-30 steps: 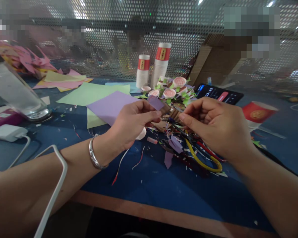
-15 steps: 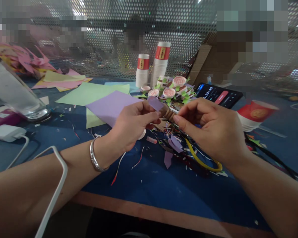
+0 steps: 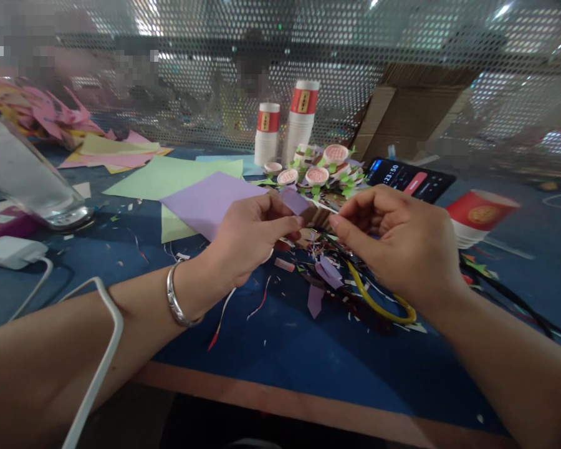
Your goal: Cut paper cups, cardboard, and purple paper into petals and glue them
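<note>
My left hand (image 3: 252, 231), with a silver bangle at its wrist, pinches a small purple paper piece (image 3: 294, 201) between thumb and fingers. Just to the right, the thumb and fingertips of my right hand (image 3: 397, 243) are pressed together on a thin white strip (image 3: 324, 205); its far end is hard to make out. The hands are a short gap apart above the blue table (image 3: 271, 349). Beneath them lie purple paper cuttings (image 3: 328, 272), small scraps and a yellow loop (image 3: 378, 307). Behind is a cluster of small round pieces with red-printed tops and green paper bits (image 3: 316, 176).
Purple (image 3: 210, 199) and green sheets (image 3: 168, 178) lie left of centre. Stacked paper cups (image 3: 302, 118) stand at the back, and a red cup (image 3: 481, 215) leans at right beside a phone (image 3: 409, 178). A tilted glass (image 3: 37, 174) and white charger (image 3: 14, 249) sit at left.
The purple piece in my left hand has tilted slightly and its lower edge has dropped a little. Both hands keep their pinches in nearly the same place. The view has shifted slightly.
</note>
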Demonstrator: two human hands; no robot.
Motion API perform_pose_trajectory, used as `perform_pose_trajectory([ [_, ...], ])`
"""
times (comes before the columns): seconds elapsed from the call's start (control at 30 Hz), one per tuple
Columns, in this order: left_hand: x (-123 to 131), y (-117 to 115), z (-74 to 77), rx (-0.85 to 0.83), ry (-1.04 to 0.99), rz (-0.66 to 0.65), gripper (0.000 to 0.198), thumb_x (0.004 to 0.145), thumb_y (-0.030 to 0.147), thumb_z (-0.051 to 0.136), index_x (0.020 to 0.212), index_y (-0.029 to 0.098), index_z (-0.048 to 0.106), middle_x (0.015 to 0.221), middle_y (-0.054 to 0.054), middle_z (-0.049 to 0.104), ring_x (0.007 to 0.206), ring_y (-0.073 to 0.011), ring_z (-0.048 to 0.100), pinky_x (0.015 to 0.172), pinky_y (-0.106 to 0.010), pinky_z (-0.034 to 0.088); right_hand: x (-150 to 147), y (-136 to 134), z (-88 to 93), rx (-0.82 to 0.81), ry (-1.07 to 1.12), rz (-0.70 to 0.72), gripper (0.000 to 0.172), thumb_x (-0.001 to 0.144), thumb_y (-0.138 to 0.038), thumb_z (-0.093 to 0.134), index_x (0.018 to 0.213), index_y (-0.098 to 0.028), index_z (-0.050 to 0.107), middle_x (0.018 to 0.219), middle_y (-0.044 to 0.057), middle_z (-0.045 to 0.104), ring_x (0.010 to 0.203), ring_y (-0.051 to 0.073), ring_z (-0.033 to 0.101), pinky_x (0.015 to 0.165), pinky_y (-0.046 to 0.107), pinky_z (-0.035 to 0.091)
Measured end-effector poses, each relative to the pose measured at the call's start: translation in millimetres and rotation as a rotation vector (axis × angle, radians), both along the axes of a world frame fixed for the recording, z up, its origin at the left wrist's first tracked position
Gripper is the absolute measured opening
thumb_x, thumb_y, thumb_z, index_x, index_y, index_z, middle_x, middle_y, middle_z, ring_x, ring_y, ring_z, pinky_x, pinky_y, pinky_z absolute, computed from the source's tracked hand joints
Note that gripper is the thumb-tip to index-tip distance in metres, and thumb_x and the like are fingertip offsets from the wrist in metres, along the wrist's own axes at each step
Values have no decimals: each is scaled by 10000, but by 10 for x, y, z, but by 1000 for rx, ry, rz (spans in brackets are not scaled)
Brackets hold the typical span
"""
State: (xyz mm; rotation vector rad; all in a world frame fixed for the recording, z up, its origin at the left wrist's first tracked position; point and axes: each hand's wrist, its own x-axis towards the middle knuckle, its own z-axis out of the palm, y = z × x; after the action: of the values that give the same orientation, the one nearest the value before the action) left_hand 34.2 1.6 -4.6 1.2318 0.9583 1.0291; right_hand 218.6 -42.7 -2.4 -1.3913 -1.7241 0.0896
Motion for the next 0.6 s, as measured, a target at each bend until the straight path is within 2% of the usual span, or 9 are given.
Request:
perform_pose_trajectory([
  [0.27, 6, 3, 18, -90, -35, -28, 180, 826, 120, 760, 731, 154, 611, 648, -2, 666, 566, -102, 643, 522, -201, 492, -26, -34, 5, 25, -46, 41, 72, 852, -223, 716, 821, -225, 652, 719, -7, 694, 591, 132, 623, 548, 275, 498],
  [0.43, -28, 21, -2, -123, -90, -79, 186, 817, 142, 769, 730, 161, 606, 661, -2, 669, 588, -110, 658, 540, -211, 502, 11, -7, 1, 39, -18, -41, 95, 842, -229, 730, 824, -224, 637, 679, -16, 675, 544, 119, 593, 499, 268, 457],
  [0.6, -50, 61, 7, -154, -154, -50, 164, 832, 116, 746, 730, 137, 620, 650, 2, 630, 648, -112, 669, 605, -218, 526, 45, -5, -17, 99, -25, -37, 102, 852, -243, 729, 832, -237, 630, 721, -10, 688, 586, 132, 610, 550, 286, 494],
])
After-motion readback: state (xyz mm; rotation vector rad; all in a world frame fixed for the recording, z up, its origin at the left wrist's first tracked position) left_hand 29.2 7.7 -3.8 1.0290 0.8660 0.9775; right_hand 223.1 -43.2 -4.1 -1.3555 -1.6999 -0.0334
